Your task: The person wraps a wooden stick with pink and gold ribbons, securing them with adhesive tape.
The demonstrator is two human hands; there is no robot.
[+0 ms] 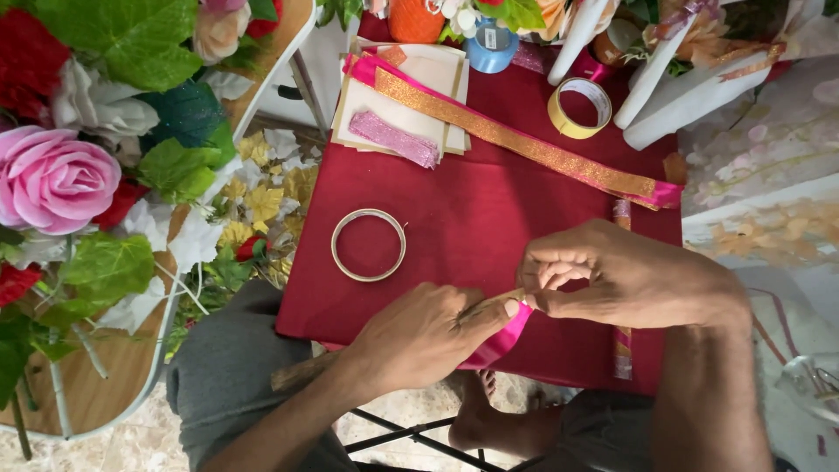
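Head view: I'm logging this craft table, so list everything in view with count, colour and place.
pink ribbon: one, pink, pinched by both hands at the cloth's near edge
red cloth: one, dark red, covers the table
ring: one, pale, left on cloth
gold-and-pink band: one, diagonal across the cloth
glitter strip: one, pink, on cream card
tape roll: one, yellow, far side
artificial flowers: many, pink, red, white, left
left hand: one, holds ribbon
right hand: one, pinches ribbon
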